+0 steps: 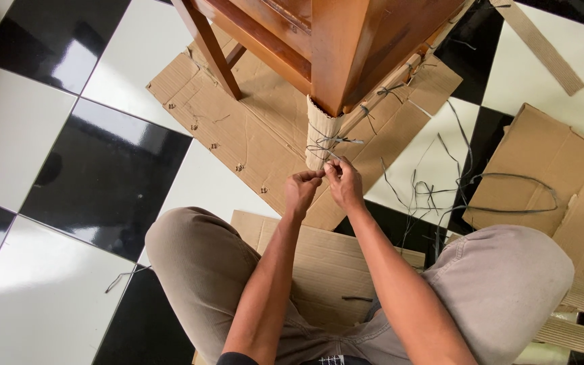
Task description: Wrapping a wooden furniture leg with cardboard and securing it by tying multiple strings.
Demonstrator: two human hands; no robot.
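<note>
Grey strap [329,143] is wound around the corrugated cardboard wrap [320,132] on the foot of the wooden furniture leg [339,54], just ahead of both hands. Loose ends of it stick out right of the wrap.

Left hand [302,191]: fingers curled in, pinching an end of the grey strap between thumb and fingertips. Right hand [345,184]: same, clenched on the strap, thumb side toward the left hand. The two hands are touching or nearly so, directly below the wrapped foot. Exact point where each grips the strap is too small to tell.

A second cardboard strip runs up the rail [400,78] ahead and right of the hands, tied at intervals with more grey strap.

Under the leg and ahead of the hands: flat cardboard sheet [238,128] with small staples along its edges. Right of the right hand: tangle of spare grey straps [441,189] on the floor, running to a folded cardboard piece [542,169] further right. Below the forearms: another cardboard sheet [319,257] between the knees.

Person sits on a black-and-white checkered tile floor [55,169], khaki trousers [197,263], knees spread either side of the arms. One stray strap scrap [123,277] lies left of the left knee.
</note>
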